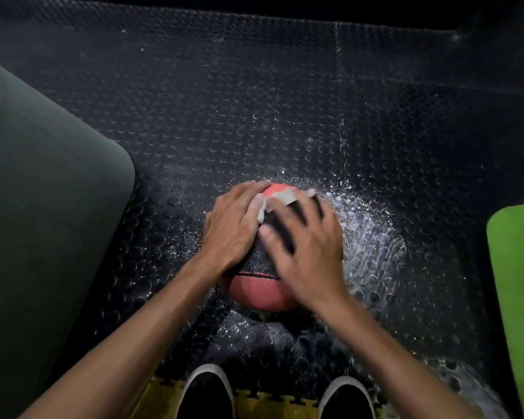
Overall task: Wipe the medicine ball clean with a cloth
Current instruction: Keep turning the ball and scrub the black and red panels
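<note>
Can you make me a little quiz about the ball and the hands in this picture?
1. True or false: the medicine ball sits on a wooden table.
2. Which hand presses the cloth on the ball? A) left hand B) right hand C) neither
3. Fill in: the bright mat at the right edge is coloured ____.

Key:
1. False. It sits on the dark studded floor.
2. B. The cloth shows under its spread fingers, though that hand is blurred; the left hand rests flat on the ball beside it.
3. Green.
</note>
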